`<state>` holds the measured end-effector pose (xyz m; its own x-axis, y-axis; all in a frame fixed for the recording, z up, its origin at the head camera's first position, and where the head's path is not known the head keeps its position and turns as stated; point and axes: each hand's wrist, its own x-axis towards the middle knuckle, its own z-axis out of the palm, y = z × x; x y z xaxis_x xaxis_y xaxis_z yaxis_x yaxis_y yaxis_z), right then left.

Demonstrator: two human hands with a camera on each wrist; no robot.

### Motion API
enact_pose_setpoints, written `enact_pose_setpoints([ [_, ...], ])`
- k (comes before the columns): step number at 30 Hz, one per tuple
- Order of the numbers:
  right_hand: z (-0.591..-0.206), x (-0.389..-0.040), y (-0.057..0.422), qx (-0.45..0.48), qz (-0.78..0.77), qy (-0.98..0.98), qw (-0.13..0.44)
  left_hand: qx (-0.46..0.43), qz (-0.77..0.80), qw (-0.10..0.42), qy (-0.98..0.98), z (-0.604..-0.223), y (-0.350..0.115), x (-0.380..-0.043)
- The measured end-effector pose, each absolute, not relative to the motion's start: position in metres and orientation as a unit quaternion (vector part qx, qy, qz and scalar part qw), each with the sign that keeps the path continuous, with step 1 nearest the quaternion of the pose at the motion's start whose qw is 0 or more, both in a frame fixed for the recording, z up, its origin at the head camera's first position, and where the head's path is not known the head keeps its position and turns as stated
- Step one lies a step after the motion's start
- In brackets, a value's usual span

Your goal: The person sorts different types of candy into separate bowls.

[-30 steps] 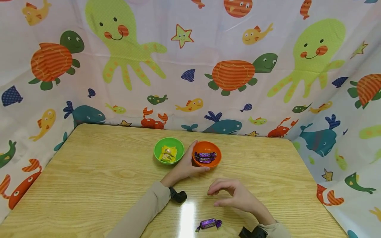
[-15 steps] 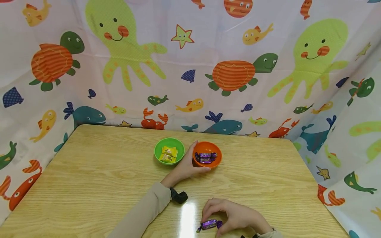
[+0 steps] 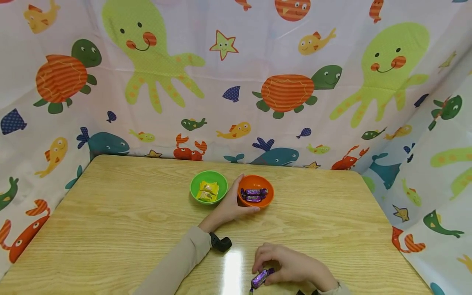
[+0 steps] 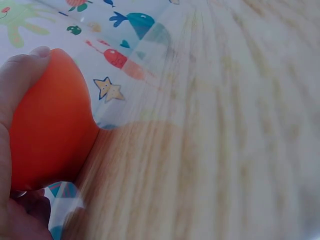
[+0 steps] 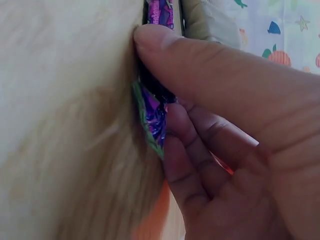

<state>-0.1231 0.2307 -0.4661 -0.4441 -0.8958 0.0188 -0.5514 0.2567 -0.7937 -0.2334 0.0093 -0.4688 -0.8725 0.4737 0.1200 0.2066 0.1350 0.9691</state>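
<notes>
My left hand [image 3: 229, 207] holds the side of an orange bowl [image 3: 270, 194], its thumb along the near rim; the left wrist view shows the fingers around the orange wall [image 4: 55, 125]. Inside that bowl lie purple wrapped candies [image 3: 253, 196]. Near the front of the table, my right hand [image 3: 285, 264] pinches another purple wrapped candy [image 3: 260, 278] between thumb and fingers. Seen from the right wrist, the thumb [image 5: 160, 40] presses across the candy's wrapper, and one twisted end [image 5: 152, 120] sticks out close to the wood.
A green bowl [image 3: 194, 189] with yellow wrapped candies [image 3: 208, 191] stands just left of the orange one, beside my left fingers. The wooden table [image 3: 132, 213] ends at a sea-animal curtain [image 3: 221, 98] at the back and sides.
My right hand has come down toward the table's front and taken hold of the loose purple candy, turning it slightly. My left hand has stayed at the orange bowl.
</notes>
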Motion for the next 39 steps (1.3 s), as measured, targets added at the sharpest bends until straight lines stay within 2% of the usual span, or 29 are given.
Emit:
enact_pose_setpoints([
  [14, -0.463, -0.127, 0.233, -0.459, -0.433, 0.742, 0.228, 0.225, 0.613, 0.108, 0.75, -0.469, 0.008, -0.234],
  [16, -0.461, -0.128, 0.234, -0.459, -0.441, 0.74, 0.215, 0.226, 0.613, 0.107, 0.75, -0.47, 0.008, -0.235],
  [24, -0.429, -0.144, 0.229, -0.468, -0.452, 0.752, 0.104, 0.227, 0.611, 0.092, 0.753, -0.508, 0.014, -0.253],
  [28, -0.413, -0.157, 0.226, -0.438, -0.455, 0.773, 0.064, 0.235, 0.616, 0.086, 0.747, -0.511, 0.013, -0.254],
  [33, -0.4, -0.178, 0.222, -0.401, -0.454, 0.796, -0.022, 0.247, 0.623, 0.09, 0.737, -0.512, 0.012, -0.256],
  [39, -0.402, -0.206, 0.22, -0.318, -0.436, 0.836, -0.099, 0.248, 0.621, 0.094, 0.737, -0.511, 0.012, -0.255],
])
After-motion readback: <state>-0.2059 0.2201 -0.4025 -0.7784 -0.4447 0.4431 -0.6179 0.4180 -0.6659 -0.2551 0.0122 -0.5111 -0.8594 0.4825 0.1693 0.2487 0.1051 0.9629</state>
